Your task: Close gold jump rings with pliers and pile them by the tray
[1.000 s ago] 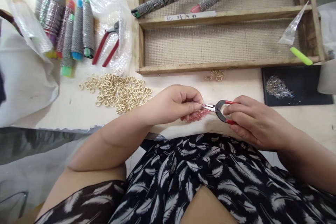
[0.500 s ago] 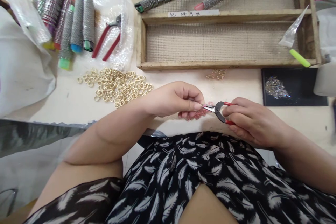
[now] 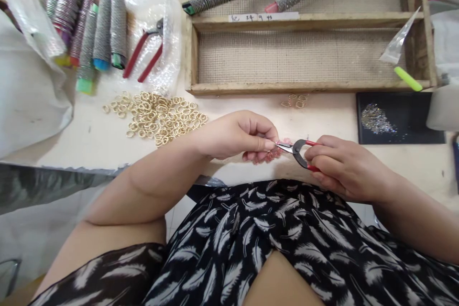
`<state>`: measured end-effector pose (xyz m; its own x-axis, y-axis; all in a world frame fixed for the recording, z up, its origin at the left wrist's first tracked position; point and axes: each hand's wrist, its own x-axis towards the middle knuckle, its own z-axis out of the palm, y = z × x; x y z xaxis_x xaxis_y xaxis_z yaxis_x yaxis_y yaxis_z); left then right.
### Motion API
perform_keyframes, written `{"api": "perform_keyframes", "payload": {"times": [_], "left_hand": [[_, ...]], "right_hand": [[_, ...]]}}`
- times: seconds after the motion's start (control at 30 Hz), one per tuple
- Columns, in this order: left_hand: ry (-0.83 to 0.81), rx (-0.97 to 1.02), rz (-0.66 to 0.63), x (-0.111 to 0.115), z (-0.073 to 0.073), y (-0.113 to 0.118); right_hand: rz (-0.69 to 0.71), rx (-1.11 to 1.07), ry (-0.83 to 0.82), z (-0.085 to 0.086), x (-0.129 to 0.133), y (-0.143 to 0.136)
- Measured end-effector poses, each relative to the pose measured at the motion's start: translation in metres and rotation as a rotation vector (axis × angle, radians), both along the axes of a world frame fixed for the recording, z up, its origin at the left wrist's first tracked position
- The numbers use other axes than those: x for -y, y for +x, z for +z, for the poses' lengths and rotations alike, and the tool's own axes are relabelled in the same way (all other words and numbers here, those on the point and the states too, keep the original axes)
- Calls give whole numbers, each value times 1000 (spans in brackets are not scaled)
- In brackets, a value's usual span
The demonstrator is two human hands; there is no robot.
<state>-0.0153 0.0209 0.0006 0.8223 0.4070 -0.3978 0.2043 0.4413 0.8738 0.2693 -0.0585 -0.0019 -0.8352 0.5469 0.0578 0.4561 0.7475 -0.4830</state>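
Note:
My right hand [image 3: 339, 167] is closed around the red handles of small pliers [image 3: 298, 151], whose jaws point left. At the jaw tips, the thumb and finger of my left hand [image 3: 251, 136] pinch something too small to make out. Pink beads [image 3: 274, 154] lie just below and behind the left fingertips, partly hidden by them. Left of that hand spreads a heap of gold twisted rings [image 3: 158, 114]. A few more gold rings [image 3: 300, 98] lie above the pliers, near the wooden frame.
A wooden mesh-bottomed tray [image 3: 251, 88] holds two ring-wrapped rods. At the right, a black tray [image 3: 423, 119] carries clear stones. Red-handled cutters [image 3: 152, 62] and several wrapped rods [image 3: 103, 33] lie on plastic at the upper left.
The whole view has shifted very slightly. My hands and the pliers keep nearly the same pose, still meeting at the jaw tips.

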Motion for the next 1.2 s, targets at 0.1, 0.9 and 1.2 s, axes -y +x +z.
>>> {"api": "perform_keyframes", "payload": {"times": [0.1,0.9,1.2], "left_hand": [[-4,8,11,0,0,0],[808,-271,509,5,-16,5],[1175,-509,277,-5,-16,-4]], "right_hand": [[-7,-4,-6,0,1,0],[-221,-44,-68,0,-5,16],[-252,-9,-73,0,-5,15]]}}
